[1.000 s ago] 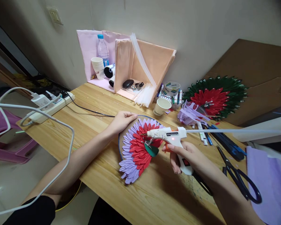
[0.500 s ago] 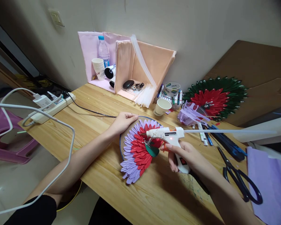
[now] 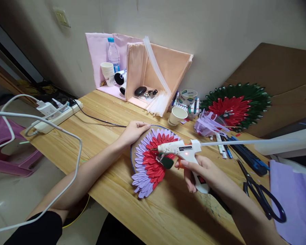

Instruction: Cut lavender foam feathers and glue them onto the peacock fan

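Observation:
My left hand [image 3: 135, 132] pinches the upper left edge of a round cardboard piece [image 3: 134, 151] outlined in blue. Rows of purple petals [image 3: 142, 185] and red petals [image 3: 155, 172] fan out over it, with a dark green oval piece [image 3: 167, 163] near their centre. In my right hand [image 3: 200, 168] is a white hot glue gun [image 3: 180, 147], a finger at its orange trigger. Its nozzle points left just over the red petals; whether it touches them I cannot tell. A long clear glue stick [image 3: 226, 142] sticks out of its back.
Black scissors [image 3: 260, 192] and purple paper [image 3: 290, 197] lie at the right. Behind stand a paper cup [image 3: 177, 116], a bowl of purple strips [image 3: 209, 124], a green and red petal piece [image 3: 236, 105] and an open box [image 3: 153, 73]. A power strip [image 3: 57, 117] sits at the left.
The glue gun has shifted slightly left and its grip has tilted a little lower. The green oval piece now looks darker. My left hand keeps its hold on the cardboard.

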The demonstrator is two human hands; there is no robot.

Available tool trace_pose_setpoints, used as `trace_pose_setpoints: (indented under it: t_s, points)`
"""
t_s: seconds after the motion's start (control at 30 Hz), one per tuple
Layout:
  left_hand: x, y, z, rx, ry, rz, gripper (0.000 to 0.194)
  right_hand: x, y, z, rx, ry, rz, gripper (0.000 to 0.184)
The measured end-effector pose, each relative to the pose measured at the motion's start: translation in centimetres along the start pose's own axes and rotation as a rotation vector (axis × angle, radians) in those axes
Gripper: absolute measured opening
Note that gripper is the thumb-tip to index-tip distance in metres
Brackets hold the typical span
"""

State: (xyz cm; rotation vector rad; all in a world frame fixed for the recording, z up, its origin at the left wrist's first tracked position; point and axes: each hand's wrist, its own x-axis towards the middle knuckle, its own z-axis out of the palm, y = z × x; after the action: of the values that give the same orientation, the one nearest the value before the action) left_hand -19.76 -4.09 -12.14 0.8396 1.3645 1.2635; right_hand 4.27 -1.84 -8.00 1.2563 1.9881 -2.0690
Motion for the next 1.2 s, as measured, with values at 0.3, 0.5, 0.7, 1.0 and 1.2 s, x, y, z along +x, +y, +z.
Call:
trace_pose_setpoints:
  t_s: [0.3,0.5,0.7,1.0,1.2]
  points:
    - [0.0,0.1,0.1,-0.001,0.018,-0.006,0.026,0.5,0.6,0.4,0.059,-0.016,-0.009,0.036]
    - [-0.1,0.1,0.1,-0.017,0.021,0.005,0.028,0.8,1.1,1.2,0.098,-0.005,-0.027,0.039]
    - [-0.1,0.2,0.2,-0.003,0.050,0.025,0.031,1.0,1.5,2.1,0.111,-0.031,-0.042,0.038]
    - [0.0,0.3,0.2,-0.019,0.066,0.008,0.029,1.1,1.6,2.0,0.121,-0.023,-0.042,0.036]
    - [0.1,0.2,0.1,-0.023,0.062,0.021,0.030,1.1,1.5,1.7,0.116,-0.017,-0.055,0.036]
